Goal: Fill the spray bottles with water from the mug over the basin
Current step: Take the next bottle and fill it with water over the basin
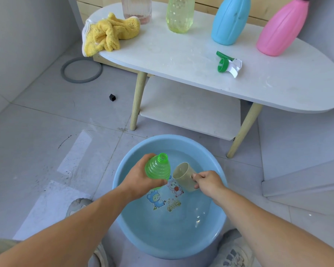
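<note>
Shoes: pale mesh trainers (233,251) on either side of the basin, at the bottom edge of view.
Basin: round blue plastic tub (172,234) on the floor, smooth and glossy. It holds shallow clear water, and cartoon decals show on its bottom.
Left hands note: left hand (141,180) wraps the lower body of the green bottle, fingers curled round it, above the basin.
Green bottle: translucent green plastic (158,168) with ribbed, rounded shoulders and a threaded neck. It is uncapped and its mouth tips up and away.
Right hands note: right hand (208,183) pinches the mug by its handle side, fingers clenched on it.
Mug: beige matte cup (183,176), cylindrical, tilted with its open rim toward the bottle and just beside it. Whether they touch, cannot tell.
Floor: pale grey tiles (46,112), scuffed. A small black cube (112,97) and a grey ring (79,80) lie farther off.
Counter: white oval top (181,54) with water droplets, on light wooden legs over a lower shelf (189,108).
Spray head: green and white trigger (228,64) lying on its side on the counter.
Far row: pink bottle (281,29) and blue bottle (229,20) are opaque and fluted. The yellow-green bottle (179,14) is translucent, and the clear ribbed vessel (136,8) is pink-tinted at its base.
Towel: yellow plush cloth (108,33), crumpled at the counter's left end and hanging over the edge.
</note>
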`<state>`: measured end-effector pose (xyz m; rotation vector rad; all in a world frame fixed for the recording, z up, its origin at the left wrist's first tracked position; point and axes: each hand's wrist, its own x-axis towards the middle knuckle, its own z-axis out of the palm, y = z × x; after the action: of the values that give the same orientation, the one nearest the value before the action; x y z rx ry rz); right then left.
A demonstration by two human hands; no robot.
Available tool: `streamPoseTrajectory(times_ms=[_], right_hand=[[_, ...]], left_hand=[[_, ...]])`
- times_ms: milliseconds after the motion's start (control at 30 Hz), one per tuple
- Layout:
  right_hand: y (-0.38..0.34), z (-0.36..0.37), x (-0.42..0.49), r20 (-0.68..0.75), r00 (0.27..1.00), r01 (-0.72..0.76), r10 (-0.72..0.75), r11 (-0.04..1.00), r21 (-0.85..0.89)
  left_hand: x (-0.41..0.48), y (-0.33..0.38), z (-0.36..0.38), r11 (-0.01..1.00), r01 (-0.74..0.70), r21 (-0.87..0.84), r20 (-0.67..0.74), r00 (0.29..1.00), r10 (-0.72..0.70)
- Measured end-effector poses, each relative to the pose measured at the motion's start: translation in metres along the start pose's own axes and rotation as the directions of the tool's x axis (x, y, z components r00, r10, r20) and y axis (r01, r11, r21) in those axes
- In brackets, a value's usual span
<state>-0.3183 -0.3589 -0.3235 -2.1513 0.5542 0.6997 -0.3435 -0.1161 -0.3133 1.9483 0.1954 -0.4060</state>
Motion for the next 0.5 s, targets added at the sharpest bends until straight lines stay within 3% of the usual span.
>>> streamPoseTrajectory(times_ms=[233,500], right_hand=[[-0.012,-0.023,-0.014,0.011,0.995,0.099,-0.101,0.989,0.106],[-0.046,-0.068,-0.05,-0.002,0.95,0.311,-0.311,0.949,0.052]], left_hand=[[-0.001,0.0,-0.002,1.0,-0.009,-0.007,-0.014,1.0,0.009],[-0.006,0.01,-0.003,0.999,-0.041,-0.023,-0.012,0.999,0.041]])
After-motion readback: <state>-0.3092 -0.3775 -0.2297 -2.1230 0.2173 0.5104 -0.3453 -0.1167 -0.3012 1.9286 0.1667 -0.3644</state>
